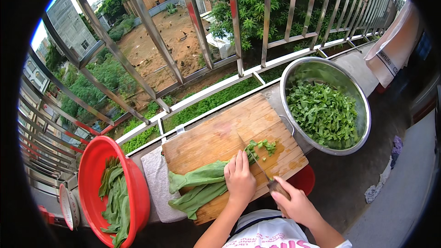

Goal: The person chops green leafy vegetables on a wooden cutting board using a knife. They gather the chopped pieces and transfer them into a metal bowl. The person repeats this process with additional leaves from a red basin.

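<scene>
A bunch of long green leaves (203,175) lies across the wooden cutting board (213,134). My left hand (240,179) presses the bunch down near its right end, fingers close to the blade. In my right hand (293,199) is the wooden handle of a kitchen knife (256,160). The blade slants up and left over the board, at the cut end of the leaves. Small chopped green pieces (267,147) lie just right of the blade. To the right, a steel bowl (366,124) holds a heap of chopped greens (324,113).
At left, a tilted red plastic basin (139,193) contains whole leaves (115,203). A grey towel (160,182) sits beside the board. Metal railing (220,63) runs along the far side. A red container (305,179) is partly hidden under the board. Cloths (379,186) lie at right.
</scene>
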The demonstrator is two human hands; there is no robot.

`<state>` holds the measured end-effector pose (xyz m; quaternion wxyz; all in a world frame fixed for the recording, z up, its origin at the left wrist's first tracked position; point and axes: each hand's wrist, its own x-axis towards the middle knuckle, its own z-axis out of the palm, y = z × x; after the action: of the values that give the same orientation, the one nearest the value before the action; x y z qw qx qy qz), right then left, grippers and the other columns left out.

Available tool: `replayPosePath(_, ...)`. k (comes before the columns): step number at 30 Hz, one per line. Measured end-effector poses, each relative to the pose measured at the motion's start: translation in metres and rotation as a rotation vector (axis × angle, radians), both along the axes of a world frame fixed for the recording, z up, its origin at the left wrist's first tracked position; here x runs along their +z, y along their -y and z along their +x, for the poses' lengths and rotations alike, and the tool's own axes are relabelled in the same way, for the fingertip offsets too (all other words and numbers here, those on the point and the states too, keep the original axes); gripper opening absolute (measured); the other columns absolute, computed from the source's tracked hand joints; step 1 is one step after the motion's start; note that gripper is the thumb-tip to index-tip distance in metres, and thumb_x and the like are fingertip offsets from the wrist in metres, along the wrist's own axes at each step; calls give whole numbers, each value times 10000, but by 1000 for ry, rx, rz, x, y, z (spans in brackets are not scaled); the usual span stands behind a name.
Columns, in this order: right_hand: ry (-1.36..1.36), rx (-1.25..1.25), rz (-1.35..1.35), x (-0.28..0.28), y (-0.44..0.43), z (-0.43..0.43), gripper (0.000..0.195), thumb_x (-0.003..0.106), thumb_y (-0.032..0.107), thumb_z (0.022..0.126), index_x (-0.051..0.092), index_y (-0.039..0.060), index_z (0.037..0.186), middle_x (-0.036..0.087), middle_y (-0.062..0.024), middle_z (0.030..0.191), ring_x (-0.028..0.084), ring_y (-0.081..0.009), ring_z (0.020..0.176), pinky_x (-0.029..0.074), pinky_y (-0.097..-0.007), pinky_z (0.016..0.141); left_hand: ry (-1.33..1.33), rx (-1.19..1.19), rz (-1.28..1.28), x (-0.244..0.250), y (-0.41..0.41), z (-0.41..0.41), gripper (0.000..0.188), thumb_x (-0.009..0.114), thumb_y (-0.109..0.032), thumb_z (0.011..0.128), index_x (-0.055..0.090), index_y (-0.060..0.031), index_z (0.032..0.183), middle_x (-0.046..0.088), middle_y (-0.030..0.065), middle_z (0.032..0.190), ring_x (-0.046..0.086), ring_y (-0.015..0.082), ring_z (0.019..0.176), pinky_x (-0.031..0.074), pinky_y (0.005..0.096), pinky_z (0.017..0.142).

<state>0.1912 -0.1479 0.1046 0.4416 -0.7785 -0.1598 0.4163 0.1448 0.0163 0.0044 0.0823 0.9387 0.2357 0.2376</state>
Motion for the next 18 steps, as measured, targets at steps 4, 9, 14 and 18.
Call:
replayPosePath(4, -139, -48, 108, -8, -37, 28, 507, 550, 282, 929, 441, 28, 1354, 549, -58, 645, 524, -130, 471, 447, -275, 446, 9, 0, -6, -1, -1, -1, 480, 533, -84, 757, 554, 37, 1221, 556, 135, 1265, 508, 253, 1130, 329, 364, 980)
replayPosePath(9, -140, -27, 216, -22, -58, 48, 505, 558, 256, 937, 427, 5, 1356, 559, -51, 799, 540, -104, 581, 467, -262, 420, 36, -11, -16, 1, 0, 0, 477, 533, -80, 753, 555, 37, 1215, 557, 135, 1261, 508, 255, 1130, 330, 363, 979)
replayPosePath(14, -159, -63, 247, -27, -58, 48, 516, 551, 289, 927, 437, 29, 1358, 559, -46, 705, 520, -109, 511, 446, -268, 408, 34, -4, 3, 0, 0, 0, 472, 533, -87, 757, 556, 35, 1212, 559, 133, 1258, 510, 252, 1127, 328, 359, 980)
replayPosePath(18, -209, -63, 244, -21, -58, 51, 504, 554, 259, 942, 430, 5, 1359, 571, -54, 789, 558, -113, 591, 466, -257, 403, 32, 2, 7, 0, 0, 1, 466, 532, -86, 758, 558, 32, 1208, 563, 130, 1249, 513, 248, 1118, 328, 356, 979)
